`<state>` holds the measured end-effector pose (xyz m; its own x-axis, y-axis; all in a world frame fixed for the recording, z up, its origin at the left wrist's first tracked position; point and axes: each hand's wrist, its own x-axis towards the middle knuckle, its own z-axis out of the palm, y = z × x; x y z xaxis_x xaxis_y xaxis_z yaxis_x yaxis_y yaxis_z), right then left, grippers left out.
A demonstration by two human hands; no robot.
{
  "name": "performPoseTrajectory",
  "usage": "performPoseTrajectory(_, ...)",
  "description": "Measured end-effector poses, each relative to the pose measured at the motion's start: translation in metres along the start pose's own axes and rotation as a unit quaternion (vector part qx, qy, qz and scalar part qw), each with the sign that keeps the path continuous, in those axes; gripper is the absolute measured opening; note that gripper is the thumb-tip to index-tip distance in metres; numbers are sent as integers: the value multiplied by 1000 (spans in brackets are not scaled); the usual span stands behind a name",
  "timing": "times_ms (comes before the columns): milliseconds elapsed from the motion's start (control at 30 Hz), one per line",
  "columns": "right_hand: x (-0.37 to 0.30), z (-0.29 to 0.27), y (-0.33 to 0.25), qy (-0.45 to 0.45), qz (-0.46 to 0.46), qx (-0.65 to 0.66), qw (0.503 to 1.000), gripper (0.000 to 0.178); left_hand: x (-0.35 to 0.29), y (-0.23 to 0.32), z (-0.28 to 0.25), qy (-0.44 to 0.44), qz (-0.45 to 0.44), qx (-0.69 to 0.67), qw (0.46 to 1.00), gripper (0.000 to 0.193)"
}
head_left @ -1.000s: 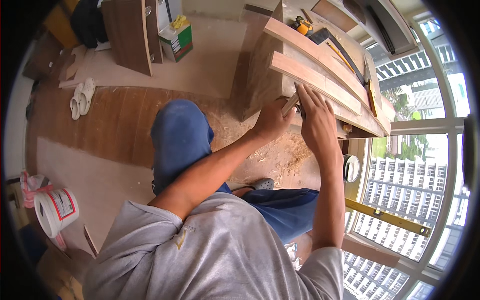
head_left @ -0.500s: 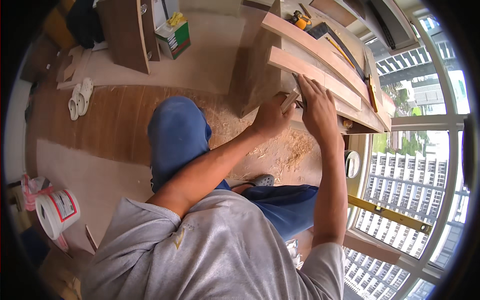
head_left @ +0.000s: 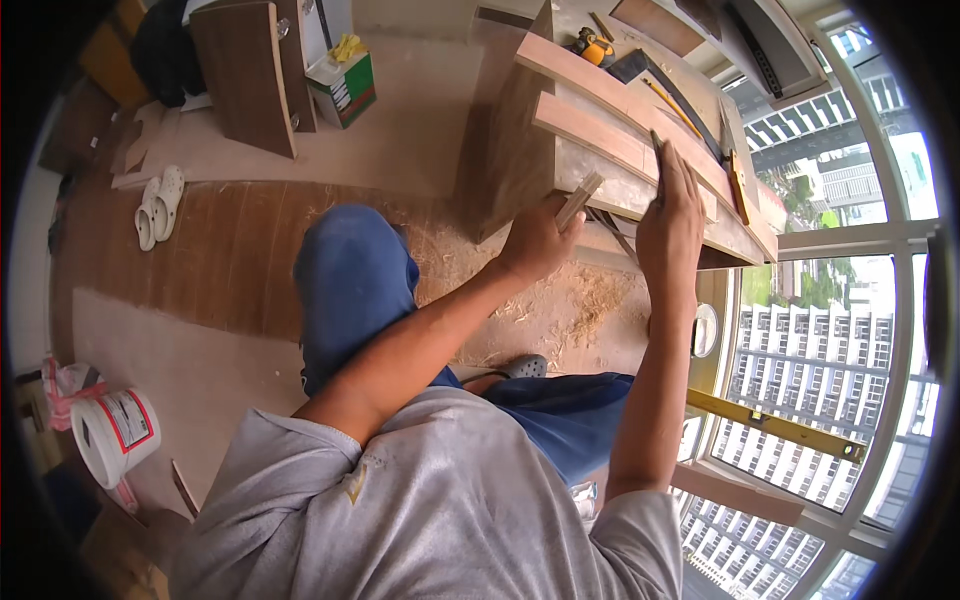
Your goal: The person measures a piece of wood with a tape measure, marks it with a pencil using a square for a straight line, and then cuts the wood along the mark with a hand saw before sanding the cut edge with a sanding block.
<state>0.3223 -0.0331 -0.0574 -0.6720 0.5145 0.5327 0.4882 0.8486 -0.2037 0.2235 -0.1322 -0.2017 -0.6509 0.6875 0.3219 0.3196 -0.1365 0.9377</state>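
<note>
My left hand (head_left: 537,242) grips a short, pale wood strip (head_left: 578,202), whose end points up and away from me. My right hand (head_left: 670,225) has its fingers pressed together along a thin dark tool (head_left: 656,140); only the tip shows, so its kind is unclear. Both hands are at the near edge of a wooden work surface. Two long pale boards lie there, the farther board (head_left: 590,77) and the nearer board (head_left: 590,132). The right fingers are over the boards, apart from the strip.
On the work surface lie a yellow-and-black tool (head_left: 594,48), a yellow pencil (head_left: 672,107) and a yellow-handled tool (head_left: 737,187). Wood shavings (head_left: 595,300) litter the floor below. A yellow spirit level (head_left: 780,426) is by the windows at right; a white bucket (head_left: 118,432) stands left.
My right hand has moved away to the right with the dark tool, leaving the wood strip. My left hand still grips the strip, now in fuller view.
</note>
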Motion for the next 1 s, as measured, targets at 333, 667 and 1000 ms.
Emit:
performPoseTrajectory(333,-55,30,-46,-70,30,91,993,58,3,9,1,-14,18,-18,1000,20)
performPoseTrajectory(667,-62,50,-59,-3,48,102,994,64,1,2,5,-42,57,-42,997,20)
performPoseTrajectory(1000,-62,66,-56,2,90,193,977,70,-1,7,2,-59,41,-108,991,21)
